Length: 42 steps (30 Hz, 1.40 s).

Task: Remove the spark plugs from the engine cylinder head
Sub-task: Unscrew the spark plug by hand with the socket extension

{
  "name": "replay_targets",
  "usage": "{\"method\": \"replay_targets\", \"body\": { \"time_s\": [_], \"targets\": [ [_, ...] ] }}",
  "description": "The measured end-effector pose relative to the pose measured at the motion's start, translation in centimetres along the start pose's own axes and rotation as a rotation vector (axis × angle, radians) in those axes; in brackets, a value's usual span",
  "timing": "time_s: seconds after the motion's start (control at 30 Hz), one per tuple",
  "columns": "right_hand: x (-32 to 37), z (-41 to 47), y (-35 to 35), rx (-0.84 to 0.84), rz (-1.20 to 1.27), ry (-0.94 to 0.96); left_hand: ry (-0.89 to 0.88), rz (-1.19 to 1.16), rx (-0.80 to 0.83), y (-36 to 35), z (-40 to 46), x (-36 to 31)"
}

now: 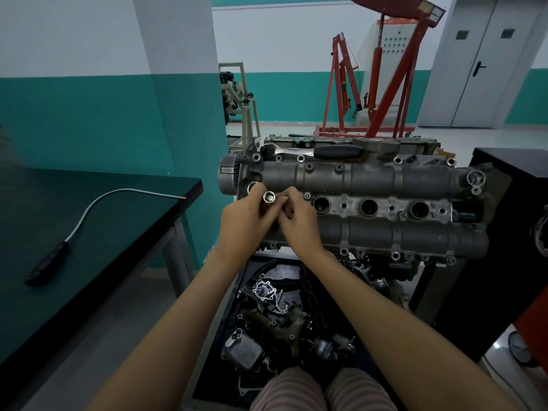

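— Teal walls behind, a dark worktop well left of the hands with a flexible pickup tool on it. What's held?

— Left hand grips a socket; right hand pinches its far end, over the cylinder head.

— Plugs?

— Not visible; three open wells lie right of the hands.

— Risk?

— Probably a loose pinch dropping the socket into the parts tray below.

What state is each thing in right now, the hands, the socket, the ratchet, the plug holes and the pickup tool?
Left hand: grips the socket.
Right hand: fingers at the socket.
Socket: held, open end up.
Ratchet: lying on the cylinder head.
Three plug holes: uncovered.
Pickup tool: lying on the table.
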State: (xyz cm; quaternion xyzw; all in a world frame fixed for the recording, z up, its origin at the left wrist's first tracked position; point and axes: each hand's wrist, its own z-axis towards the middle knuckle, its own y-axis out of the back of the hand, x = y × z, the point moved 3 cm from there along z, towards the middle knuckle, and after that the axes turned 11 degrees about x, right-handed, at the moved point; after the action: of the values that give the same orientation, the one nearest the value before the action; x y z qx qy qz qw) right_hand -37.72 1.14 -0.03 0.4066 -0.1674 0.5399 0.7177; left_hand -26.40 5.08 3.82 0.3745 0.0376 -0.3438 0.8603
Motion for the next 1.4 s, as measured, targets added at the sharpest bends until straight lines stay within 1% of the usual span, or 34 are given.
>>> {"method": "replay_targets", "body": {
  "time_s": [0.13,0.23,0.4,0.5,0.6,0.77,0.83,0.9,1.07,1.23,1.4],
  "targets": [
    [0.2,-0.1,0.1,0.014,-0.016,0.045,-0.028,0.043,0.122,0.2,-0.1,0.1],
    [0.3,-0.1,0.0,0.01,-0.037,0.047,-0.057,0.0,0.191,0.6,0.1,0.3],
    [0.2,-0.1,-0.1,-0.009,-0.066,0.065,-0.072,-0.074,0.163,0.8,-0.2,0.2],
    [0.4,-0.1,0.0,-0.007,-0.077,0.088,-0.076,-0.025,0.169,0.8,-0.4,0.1],
    [0.5,-0.1,0.1,-0.009,-0.086,0.11,-0.072,0.048,0.211,0.9,-0.6,0.3],
    [0.7,-0.1,0.0,-0.015,-0.1,0.133,-0.056,0.12,0.376,1.0,-0.5,0.9],
    [0.8,-0.1,0.0,-0.022,-0.104,0.138,-0.069,0.15,0.417,0.9,-0.5,1.0],
    [0.8,-0.2,0.0,-0.022,-0.106,0.135,-0.072,0.128,0.397,1.0,-0.7,0.9],
    [0.4,-0.1,0.0,-0.012,-0.119,0.109,-0.014,-0.019,0.323,1.4,-0.4,0.6],
    [0.5,-0.1,0.0,0.023,-0.134,0.118,0.061,-0.156,0.199,1.9,0.2,0.8],
    [0.0,0.0,0.0,-0.029,-0.089,-0.003,0.089,-0.164,0.145,1.6,-0.1,0.6]
  ]
}}
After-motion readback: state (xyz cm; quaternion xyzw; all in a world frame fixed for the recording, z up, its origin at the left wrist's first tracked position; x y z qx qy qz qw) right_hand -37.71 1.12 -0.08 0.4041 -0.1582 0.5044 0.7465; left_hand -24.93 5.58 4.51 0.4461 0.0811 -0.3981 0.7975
